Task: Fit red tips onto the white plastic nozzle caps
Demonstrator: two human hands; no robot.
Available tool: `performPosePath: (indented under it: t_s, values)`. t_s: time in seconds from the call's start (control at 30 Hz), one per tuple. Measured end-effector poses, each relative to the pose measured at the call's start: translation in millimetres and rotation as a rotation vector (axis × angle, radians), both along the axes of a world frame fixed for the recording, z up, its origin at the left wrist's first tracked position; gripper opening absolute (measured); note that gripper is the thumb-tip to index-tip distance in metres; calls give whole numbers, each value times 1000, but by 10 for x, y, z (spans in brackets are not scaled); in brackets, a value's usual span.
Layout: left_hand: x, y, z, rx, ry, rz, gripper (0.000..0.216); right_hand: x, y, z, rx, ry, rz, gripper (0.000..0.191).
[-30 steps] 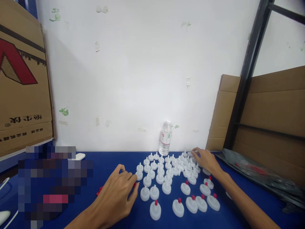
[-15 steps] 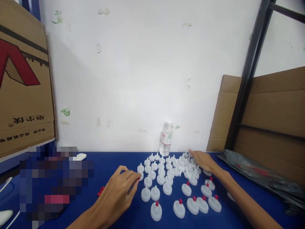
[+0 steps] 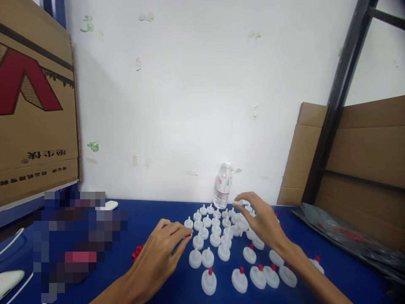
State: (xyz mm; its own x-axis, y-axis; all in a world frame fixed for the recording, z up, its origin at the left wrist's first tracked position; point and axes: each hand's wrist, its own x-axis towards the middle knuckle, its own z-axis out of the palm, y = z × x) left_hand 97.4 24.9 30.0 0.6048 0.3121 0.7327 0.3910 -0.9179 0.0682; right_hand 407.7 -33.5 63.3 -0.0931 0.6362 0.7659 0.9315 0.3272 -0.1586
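Observation:
Several white plastic caps (image 3: 215, 240) stand in rows on a blue table (image 3: 152, 211); those in the nearest row (image 3: 239, 279) carry small red tips. My left hand (image 3: 161, 253) rests on the table at the left edge of the rows, its fingers pinched on a small red tip (image 3: 188, 235) beside a white cap. My right hand (image 3: 257, 221) hovers over the far right caps, its thumb and forefinger closed on a white cap (image 3: 238, 203). A few loose red tips (image 3: 136, 252) lie to the left of my left hand.
A clear water bottle (image 3: 223, 185) stands against the white wall behind the caps. Cardboard boxes stand at the left (image 3: 34, 114) and right (image 3: 363, 160), with a black metal post (image 3: 340, 97) and a black plastic sheet (image 3: 344, 236) at right. A white object (image 3: 109, 205) lies far left.
My right hand has lifted off the far right caps and moved left with a white cap pinched in it. My left hand has stayed in place with the red tip.

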Motion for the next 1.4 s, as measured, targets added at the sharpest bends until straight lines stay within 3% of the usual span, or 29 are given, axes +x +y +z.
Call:
performPosePath:
  t_s: [0.07,0.23,0.37,0.57,0.8,1.07,1.4]
  values:
    - [8,14,-8,41,-43,-19,26,-247,-81,-28,-19,-1,114,19]
    - [25,3,-25,118,-82,-110,33,-658,-263,-119,-130,-103,312,47]
    - [27,-37,-41,125,-60,-154,32,-778,-322,-151,-136,-158,419,57]
    - [41,-87,-49,122,-43,-175,33,-810,-338,-183,-184,-161,442,70]
    - [60,-108,-24,99,-33,-151,30,-780,-318,-262,-163,-127,366,66]
    - [67,-82,-63,67,-43,-136,21,-850,-350,-251,-66,-242,366,52]
    - [63,-222,32,-195,61,-160,26,-905,-386,-155,111,-277,456,43]
